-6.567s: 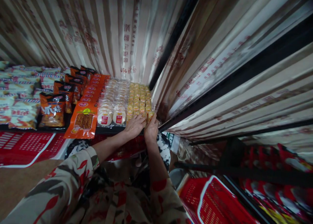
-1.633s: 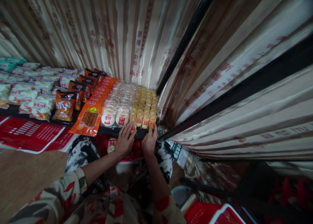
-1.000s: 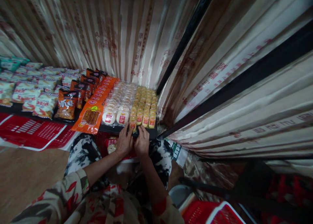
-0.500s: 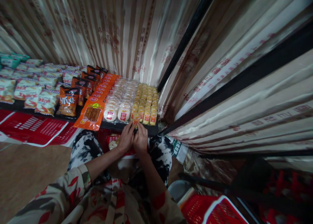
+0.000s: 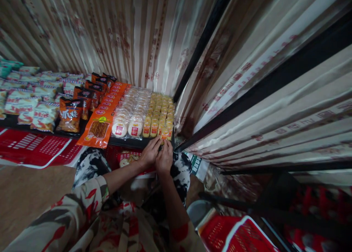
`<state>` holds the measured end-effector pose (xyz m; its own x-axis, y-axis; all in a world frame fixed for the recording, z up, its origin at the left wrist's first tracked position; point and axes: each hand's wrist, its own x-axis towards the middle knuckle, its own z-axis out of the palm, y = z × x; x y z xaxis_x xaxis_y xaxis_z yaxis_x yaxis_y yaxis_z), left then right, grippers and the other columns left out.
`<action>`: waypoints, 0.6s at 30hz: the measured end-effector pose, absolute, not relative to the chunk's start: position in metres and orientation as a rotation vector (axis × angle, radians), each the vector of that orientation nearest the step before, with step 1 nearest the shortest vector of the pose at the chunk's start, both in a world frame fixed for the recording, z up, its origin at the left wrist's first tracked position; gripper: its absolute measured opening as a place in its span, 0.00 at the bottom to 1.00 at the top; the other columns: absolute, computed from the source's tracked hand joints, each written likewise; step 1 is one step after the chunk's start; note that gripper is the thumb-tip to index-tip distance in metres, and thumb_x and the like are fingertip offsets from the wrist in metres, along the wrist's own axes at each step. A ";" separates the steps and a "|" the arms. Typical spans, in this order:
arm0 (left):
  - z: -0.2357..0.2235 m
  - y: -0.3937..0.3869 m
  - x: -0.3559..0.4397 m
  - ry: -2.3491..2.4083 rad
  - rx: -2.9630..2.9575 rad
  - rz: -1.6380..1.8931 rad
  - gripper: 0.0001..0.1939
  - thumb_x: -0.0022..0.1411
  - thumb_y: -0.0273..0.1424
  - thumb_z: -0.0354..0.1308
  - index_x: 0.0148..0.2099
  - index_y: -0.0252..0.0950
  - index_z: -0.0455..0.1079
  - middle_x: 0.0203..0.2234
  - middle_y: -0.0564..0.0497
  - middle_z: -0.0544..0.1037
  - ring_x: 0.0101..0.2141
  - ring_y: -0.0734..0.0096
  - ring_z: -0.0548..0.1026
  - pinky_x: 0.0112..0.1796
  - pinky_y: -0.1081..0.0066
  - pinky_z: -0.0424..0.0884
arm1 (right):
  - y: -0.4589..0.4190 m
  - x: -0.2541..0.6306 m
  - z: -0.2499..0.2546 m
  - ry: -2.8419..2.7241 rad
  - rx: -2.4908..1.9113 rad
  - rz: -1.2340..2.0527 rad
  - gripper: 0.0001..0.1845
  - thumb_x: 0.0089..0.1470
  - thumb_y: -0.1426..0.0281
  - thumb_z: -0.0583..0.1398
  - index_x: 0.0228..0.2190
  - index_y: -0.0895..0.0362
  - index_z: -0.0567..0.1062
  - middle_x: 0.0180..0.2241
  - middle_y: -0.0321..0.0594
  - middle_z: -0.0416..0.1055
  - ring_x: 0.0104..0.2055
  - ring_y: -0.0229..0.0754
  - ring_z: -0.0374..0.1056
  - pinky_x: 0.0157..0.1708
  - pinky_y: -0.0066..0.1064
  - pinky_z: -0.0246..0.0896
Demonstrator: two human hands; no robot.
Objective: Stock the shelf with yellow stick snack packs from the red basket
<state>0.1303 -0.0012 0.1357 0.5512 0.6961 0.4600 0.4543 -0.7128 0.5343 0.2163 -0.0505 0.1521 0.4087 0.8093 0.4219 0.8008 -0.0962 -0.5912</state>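
Note:
My left hand [image 5: 149, 153] and my right hand [image 5: 164, 159] are close together at the front edge of the black shelf [image 5: 129, 142]. Between their fingertips is a small yellow snack packet [image 5: 166, 133] with a red label, at the front right of the rows of like yellow packets [image 5: 158, 105]. Both hands look closed on it, though the fingers partly hide its lower end. Left of these rows, round white rice crackers [image 5: 135, 126] lie in clear wrappers.
Orange bags of brown sticks [image 5: 99, 129] overlap in a row beside the crackers. Farther left stand orange-black snack bags [image 5: 70, 114] and white snack bags [image 5: 45, 116]. A red basket [image 5: 123, 156] sits below the shelf. Pleated curtain [image 5: 123, 35] and black poles [image 5: 202, 46] border the shelf.
Both hands have shifted right along the shelf's front edge, from the left columns of yellow packets to the right ones. The view has turned slightly.

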 end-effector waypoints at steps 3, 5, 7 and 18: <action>0.138 0.001 0.131 0.920 2.462 0.949 0.22 0.65 0.28 0.44 0.60 0.30 0.58 0.57 0.36 0.62 0.58 0.59 0.60 0.55 0.55 0.64 | -0.049 0.217 0.152 -1.332 -1.849 0.110 0.26 0.53 0.77 0.46 0.54 0.66 0.63 0.55 0.56 0.58 0.51 0.43 0.64 0.50 0.34 0.63; 0.140 0.002 0.129 0.915 2.465 0.964 0.22 0.64 0.27 0.45 0.60 0.30 0.58 0.57 0.36 0.62 0.58 0.59 0.60 0.55 0.56 0.64 | -0.049 0.216 0.153 -1.327 -1.830 0.152 0.27 0.53 0.76 0.46 0.54 0.65 0.62 0.56 0.55 0.57 0.46 0.40 0.68 0.48 0.32 0.64; 0.141 0.002 0.127 0.921 2.462 0.979 0.22 0.64 0.26 0.44 0.60 0.29 0.58 0.57 0.35 0.63 0.58 0.59 0.60 0.55 0.56 0.64 | -0.048 0.214 0.154 -1.337 -1.814 0.162 0.26 0.53 0.76 0.46 0.54 0.65 0.63 0.56 0.55 0.57 0.45 0.40 0.68 0.47 0.32 0.65; 0.138 0.003 0.090 1.090 2.370 1.069 0.24 0.63 0.24 0.41 0.62 0.33 0.55 0.57 0.38 0.62 0.58 0.61 0.61 0.55 0.55 0.63 | -0.035 0.182 0.154 -1.428 -1.664 0.214 0.26 0.55 0.73 0.47 0.54 0.64 0.64 0.55 0.55 0.59 0.45 0.39 0.69 0.47 0.30 0.65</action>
